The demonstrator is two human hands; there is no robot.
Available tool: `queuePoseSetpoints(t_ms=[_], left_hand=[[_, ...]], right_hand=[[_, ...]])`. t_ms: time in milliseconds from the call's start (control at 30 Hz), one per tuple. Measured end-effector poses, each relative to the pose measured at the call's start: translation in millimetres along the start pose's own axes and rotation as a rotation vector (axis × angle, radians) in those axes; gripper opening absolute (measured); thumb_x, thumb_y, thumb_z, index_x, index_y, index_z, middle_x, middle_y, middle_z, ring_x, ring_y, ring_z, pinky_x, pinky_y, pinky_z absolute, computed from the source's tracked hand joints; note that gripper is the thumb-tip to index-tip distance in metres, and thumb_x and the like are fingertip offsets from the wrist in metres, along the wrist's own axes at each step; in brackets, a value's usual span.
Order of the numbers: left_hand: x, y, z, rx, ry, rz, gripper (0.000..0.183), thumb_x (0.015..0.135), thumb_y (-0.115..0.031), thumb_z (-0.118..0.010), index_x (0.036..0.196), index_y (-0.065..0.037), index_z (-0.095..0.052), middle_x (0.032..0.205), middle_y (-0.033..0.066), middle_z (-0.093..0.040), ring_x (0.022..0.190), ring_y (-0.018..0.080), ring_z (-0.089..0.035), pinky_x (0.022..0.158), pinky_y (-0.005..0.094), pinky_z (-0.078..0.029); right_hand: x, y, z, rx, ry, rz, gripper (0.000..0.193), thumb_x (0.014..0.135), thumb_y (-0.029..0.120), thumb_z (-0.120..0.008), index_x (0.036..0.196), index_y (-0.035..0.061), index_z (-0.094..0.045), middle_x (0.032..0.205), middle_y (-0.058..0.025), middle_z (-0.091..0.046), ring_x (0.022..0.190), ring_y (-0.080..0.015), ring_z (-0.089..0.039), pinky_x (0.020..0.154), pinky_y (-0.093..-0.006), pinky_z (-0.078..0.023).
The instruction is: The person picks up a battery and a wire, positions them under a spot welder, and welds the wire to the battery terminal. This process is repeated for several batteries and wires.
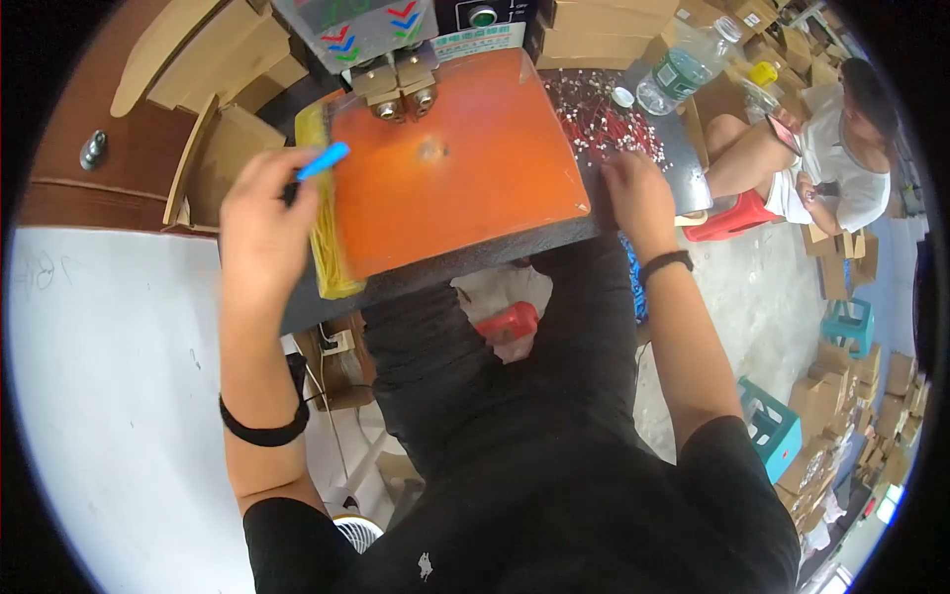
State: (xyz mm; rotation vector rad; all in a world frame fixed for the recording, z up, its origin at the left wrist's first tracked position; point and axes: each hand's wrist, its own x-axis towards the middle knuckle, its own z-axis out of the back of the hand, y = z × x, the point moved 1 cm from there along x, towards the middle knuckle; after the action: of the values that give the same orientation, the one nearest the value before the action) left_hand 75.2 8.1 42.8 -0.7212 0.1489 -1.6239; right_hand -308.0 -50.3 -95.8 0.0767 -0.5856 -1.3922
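My left hand (265,223) is closed around a small bright-blue cylinder (324,160), at the left edge of an orange board (465,168). A dark part shows between the fingers behind the cylinder. Under that edge of the board lies a yellow strip of material (338,267). At the board's right side, my right hand (638,198) has its fingers bent together at the near edge of a scatter of small red and white pieces (606,124). What its fingertips hold, if anything, is too small to make out. Two metal machine heads (404,94) hang over the board's far left.
A clear plastic bottle (678,79) and a white cap (622,97) stand by the pieces. An open cardboard box (233,148) is at the left. Another person (841,148) sits at the right with a phone, near teal stools (772,431) and stacked cartons.
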Motion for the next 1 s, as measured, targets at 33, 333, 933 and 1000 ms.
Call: queuePoseSetpoints(t_ms=[33, 333, 933, 1000], left_hand=[[-2, -8, -5, 0.0, -0.001, 0.009, 0.022, 0.088, -0.009, -0.062, 0.108, -0.001, -0.068, 0.101, 0.0175, -0.066, 0.092, 0.0339, -0.065, 0.082, 0.0375, -0.051], [3, -20, -28, 0.127, 0.166, -0.037, 0.022, 0.089, -0.012, -0.063, 0.108, -0.001, -0.065, 0.101, 0.0184, -0.064, 0.095, 0.039, -0.062, 0.083, 0.0446, -0.05], [-6, -44, -85, -0.649, -0.004, 0.224, 0.028, 0.086, -0.005, -0.071, 0.111, 0.003, -0.064, 0.094, 0.0095, -0.069, 0.083, 0.016, -0.065, 0.076, 0.0286, -0.053], [-8, -40, -86, -0.625, -0.057, 0.215, 0.028, 0.085, -0.004, -0.071, 0.112, 0.003, -0.064, 0.095, 0.0105, -0.069, 0.082, 0.0166, -0.065, 0.077, 0.0291, -0.053]], right_hand=[[2, -2, 5, 0.024, 0.031, -0.048, 0.019, 0.09, 0.02, -0.063, 0.095, 0.0015, -0.066, 0.094, -0.0169, -0.064, 0.09, -0.0362, -0.063, 0.078, -0.0443, -0.05], [6, 15, 47, 0.139, -0.091, -0.035, 0.011, 0.094, 0.01, -0.061, 0.097, 0.0003, -0.061, 0.093, -0.0176, -0.068, 0.088, -0.032, -0.067, 0.075, -0.0379, -0.051], [0, 21, 76, 1.489, -0.176, -0.161, 0.013, 0.093, -0.001, -0.054, 0.103, -0.0043, -0.061, 0.091, -0.0086, -0.063, 0.08, -0.0155, -0.06, 0.073, -0.0296, -0.051], [0, 49, 76, 1.551, -0.09, -0.152, 0.014, 0.093, 0.0, -0.053, 0.104, -0.0025, -0.06, 0.091, -0.0082, -0.06, 0.081, -0.0159, -0.057, 0.074, -0.0301, -0.048]])
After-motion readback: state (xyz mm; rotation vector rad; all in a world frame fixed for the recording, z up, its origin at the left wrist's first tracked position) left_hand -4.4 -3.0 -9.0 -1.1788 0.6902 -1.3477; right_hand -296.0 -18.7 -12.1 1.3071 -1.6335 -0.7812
